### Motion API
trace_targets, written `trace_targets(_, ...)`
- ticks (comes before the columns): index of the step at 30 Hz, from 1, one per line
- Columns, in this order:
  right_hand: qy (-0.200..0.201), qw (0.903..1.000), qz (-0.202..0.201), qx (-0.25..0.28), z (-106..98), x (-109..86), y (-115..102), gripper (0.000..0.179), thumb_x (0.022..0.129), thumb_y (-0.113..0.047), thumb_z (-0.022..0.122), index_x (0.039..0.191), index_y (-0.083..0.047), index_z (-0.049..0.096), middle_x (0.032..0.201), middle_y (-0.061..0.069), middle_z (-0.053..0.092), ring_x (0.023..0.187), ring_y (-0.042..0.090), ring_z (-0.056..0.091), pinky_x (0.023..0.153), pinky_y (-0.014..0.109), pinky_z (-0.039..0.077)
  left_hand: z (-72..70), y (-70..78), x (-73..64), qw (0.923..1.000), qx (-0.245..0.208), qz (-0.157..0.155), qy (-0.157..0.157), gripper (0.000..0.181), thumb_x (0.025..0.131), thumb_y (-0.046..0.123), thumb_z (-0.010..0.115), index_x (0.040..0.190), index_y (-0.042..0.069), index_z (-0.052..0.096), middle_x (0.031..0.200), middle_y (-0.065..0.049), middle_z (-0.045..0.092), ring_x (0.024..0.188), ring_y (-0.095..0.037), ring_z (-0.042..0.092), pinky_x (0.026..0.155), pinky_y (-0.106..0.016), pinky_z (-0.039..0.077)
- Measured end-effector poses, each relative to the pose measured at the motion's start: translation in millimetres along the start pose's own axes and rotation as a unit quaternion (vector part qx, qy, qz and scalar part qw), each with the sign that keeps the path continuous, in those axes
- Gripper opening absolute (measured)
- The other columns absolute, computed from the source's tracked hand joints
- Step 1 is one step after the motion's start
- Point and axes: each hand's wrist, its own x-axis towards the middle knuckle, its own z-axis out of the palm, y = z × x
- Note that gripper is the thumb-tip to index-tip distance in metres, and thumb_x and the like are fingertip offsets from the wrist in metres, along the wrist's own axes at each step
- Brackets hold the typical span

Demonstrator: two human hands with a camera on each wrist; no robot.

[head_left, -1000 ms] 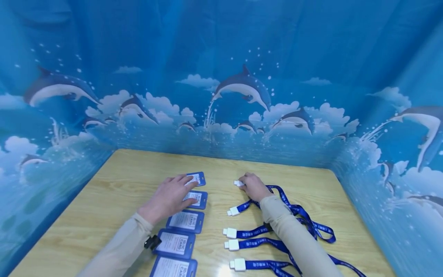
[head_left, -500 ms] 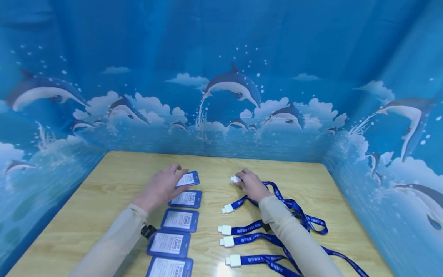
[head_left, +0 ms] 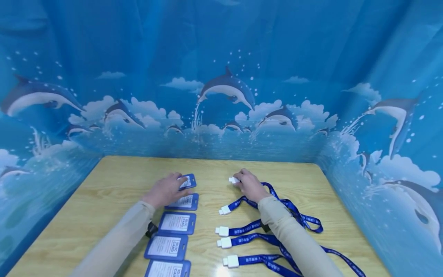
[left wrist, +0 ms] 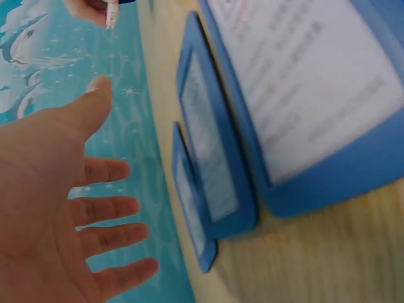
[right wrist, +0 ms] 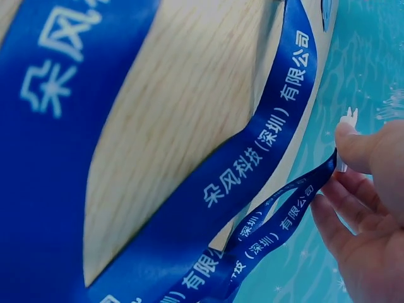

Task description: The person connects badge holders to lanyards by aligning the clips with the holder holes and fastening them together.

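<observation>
My left hand (head_left: 167,191) is over the farthest blue card holder (head_left: 188,181), its fingers partly covering the white card inside. The thumb reaches across the upper edge of the second card holder (head_left: 185,201). In the left wrist view, the left hand (left wrist: 69,208) has its fingers spread apart and nothing between them. Across from it, my right hand (head_left: 250,185) pinches the white clip (head_left: 233,180) at the end of a blue lanyard. The right wrist view has that hand (right wrist: 372,196) with thumb and fingers on the clip (right wrist: 348,123), its strap (right wrist: 284,214) trailing away.
More card holders (head_left: 177,222) continue the column toward the near edge. Several lanyards with white clips (head_left: 226,242) lie to the right, their straps (head_left: 294,209) looping under the right forearm. A dolphin-print curtain (head_left: 214,142) borders the wooden table (head_left: 138,169).
The head view has shifted slightly. My left hand drew back from the far card holders, then its fingers came over the farthest one again. The right hand keeps its pinch on the white clip.
</observation>
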Motion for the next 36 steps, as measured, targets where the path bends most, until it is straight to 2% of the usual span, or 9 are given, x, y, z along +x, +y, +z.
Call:
trace_targets(4, 0.0, 1.0, 0.003, 0.003, 0.3, 0.4, 1.5, 0.031, 0.098, -0.015, 0.067, 0.127, -0.004, 0.067, 0.113, 0.007, 0.063, 0.1, 0.02, 0.064, 0.091, 0.034, 0.059, 7.4, -2.3, 4.1, 0.9999, -0.005, 0.002, -0.016, 0.072, 0.098, 0.062, 0.052, 0.146, 0.008, 0.052, 0.151, -0.027, 0.046, 0.138, -0.047, 0.045, 0.108, -0.066, 0.043)
trace_targets(10, -0.006, 1.0, -0.003, 0.007, 0.6, 1.2, 0.3, 0.03, 0.099, -0.015, 0.066, 0.127, -0.004, 0.067, 0.113, 0.008, 0.063, 0.1, 0.019, 0.064, 0.09, 0.033, 0.059, 14.4, -4.1, 7.6, 0.9961, -0.016, -0.045, -0.074, 0.081, 0.096, 0.069, 0.047, 0.151, 0.01, 0.046, 0.155, -0.026, 0.04, 0.143, -0.047, 0.038, 0.111, -0.068, 0.039)
trace_targets(13, -0.008, 0.9999, -0.005, 0.01, 0.5, 2.3, -1.2, 0.031, 0.099, -0.015, 0.066, 0.128, -0.004, 0.067, 0.113, 0.008, 0.063, 0.1, 0.019, 0.064, 0.089, 0.033, 0.059, 15.6, -3.6, 7.7, 0.9938, -0.026, -0.058, -0.091, 0.082, 0.096, 0.07, 0.046, 0.152, 0.01, 0.045, 0.157, -0.024, 0.038, 0.145, -0.047, 0.036, 0.111, -0.07, 0.037)
trace_targets(24, -0.019, 0.9997, -0.015, -0.001, 5.6, 2.6, 1.0, 0.031, 0.099, -0.013, 0.065, 0.129, -0.004, 0.066, 0.115, 0.008, 0.062, 0.103, 0.02, 0.063, 0.09, 0.032, 0.058, 20.0, -0.4, 5.1, 0.9933, -0.049, -0.05, -0.092, 0.077, 0.097, 0.067, 0.049, 0.153, 0.014, 0.044, 0.161, -0.02, 0.034, 0.147, -0.046, 0.033, 0.112, -0.07, 0.036)
trace_targets(31, -0.01, 0.9996, -0.025, -0.007, 6.8, 4.2, -1.2, 0.03, 0.1, -0.014, 0.064, 0.128, -0.004, 0.067, 0.113, 0.008, 0.062, 0.1, 0.019, 0.063, 0.087, 0.031, 0.058, 20.3, -0.2, 4.8, 0.9939, -0.072, -0.022, -0.081, 0.071, 0.098, 0.061, 0.052, 0.151, 0.014, 0.048, 0.16, -0.019, 0.037, 0.147, -0.046, 0.031, 0.115, -0.067, 0.034)
trace_targets(36, -0.018, 0.9996, -0.021, -0.006, 6.6, 5.4, -5.3, 0.03, 0.1, -0.015, 0.064, 0.129, -0.005, 0.067, 0.112, 0.008, 0.062, 0.099, 0.018, 0.063, 0.089, 0.032, 0.058, 20.1, 1.5, 5.1, 0.9939, -0.068, -0.02, -0.084, 0.069, 0.098, 0.06, 0.053, 0.151, 0.015, 0.049, 0.16, -0.018, 0.038, 0.148, -0.046, 0.031, 0.117, -0.065, 0.033)
